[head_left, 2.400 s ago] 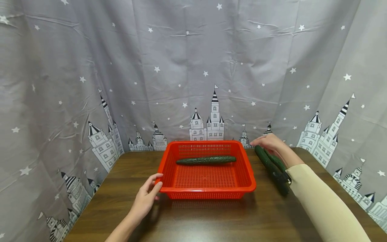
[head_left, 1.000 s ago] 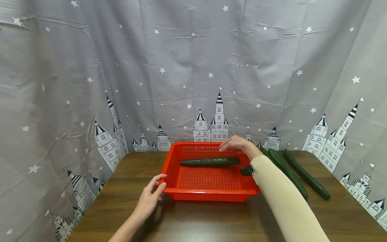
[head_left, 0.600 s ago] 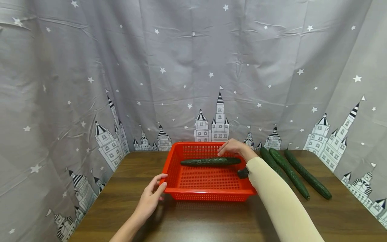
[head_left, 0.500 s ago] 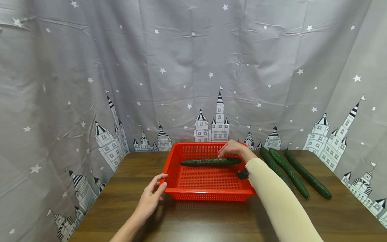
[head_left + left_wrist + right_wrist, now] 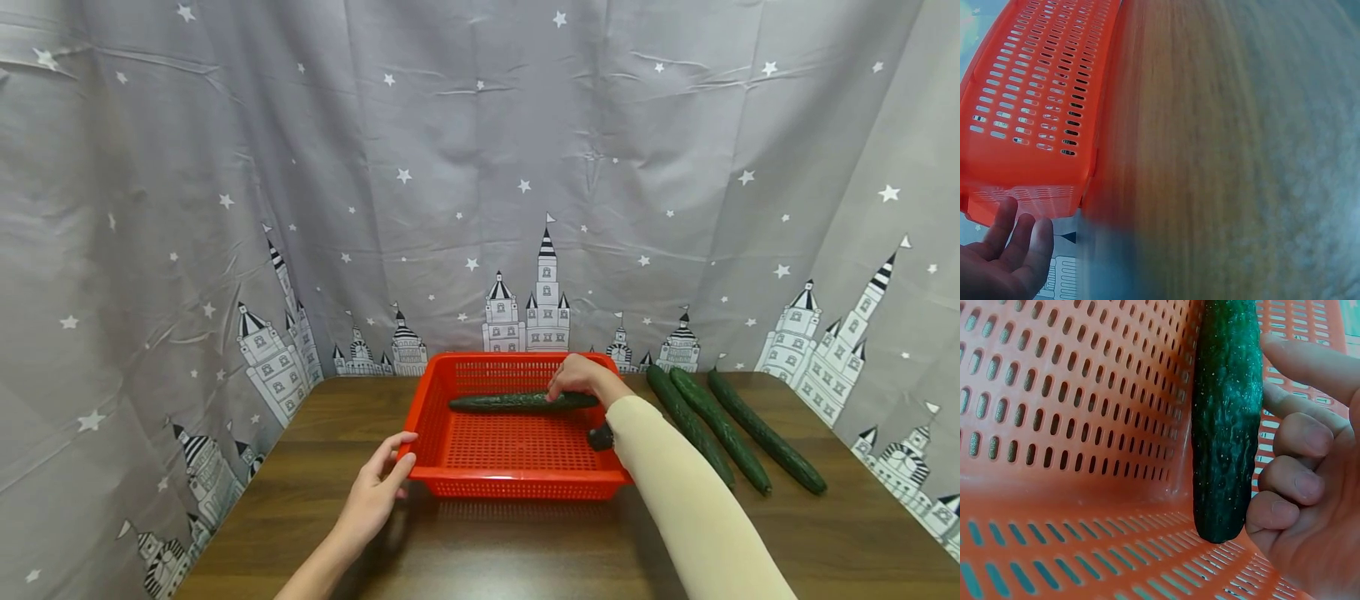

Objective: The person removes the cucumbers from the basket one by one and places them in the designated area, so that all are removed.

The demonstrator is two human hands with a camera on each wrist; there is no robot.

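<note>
A red plastic basket (image 5: 517, 473) stands on the table, one dark green cucumber (image 5: 495, 403) lying crosswise in it. At the basket's left rim is my left hand (image 5: 371, 492), thumb on top and fingers against the outer side. The left wrist view shows this hand's fingertips (image 5: 1038, 240) near the basket wall. My right hand (image 5: 581, 377) reaches down into the basket over the right half of the cucumber. In the right wrist view its fingers are curled, with the thumb and index tips against the cucumber (image 5: 1227, 425); their far side is partly hidden.
Several more cucumbers (image 5: 723, 429) lie slanted side by side on the brown wooden table (image 5: 540, 550), right of the basket. A grey curtain (image 5: 450, 167) with stars and castles hangs behind and around the table.
My right hand has moved left from above the cucumbers on the table into the basket, then down onto the cucumber there. My left hand keeps its place at the rim.
</note>
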